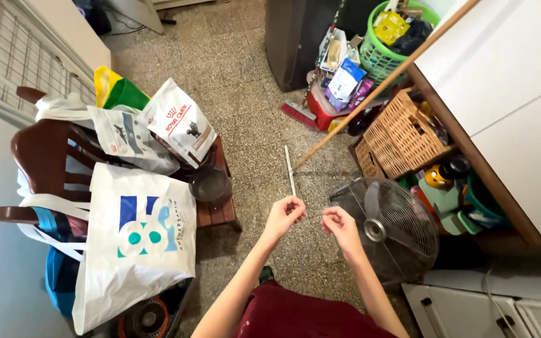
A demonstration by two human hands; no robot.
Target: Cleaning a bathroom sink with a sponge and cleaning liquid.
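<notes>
Strip (290,170), thin, white and straight, stands out over the floor (245,94), its near end pinched shut in the left hand (285,213). It looks light, stiffish and easily bent, best held near that end. The right hand (339,225), fingers closed, seems to pinch something fine; I cannot tell what. A fan (386,228) lies just beside.

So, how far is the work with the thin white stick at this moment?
Done: nothing finished shows. In hand: the left hand pinches the near end of the thin white stick, whose far end points away over the floor; the right hand is closed beside it, and whether it holds anything is too small to tell. Left: the frame does not show it.
</notes>
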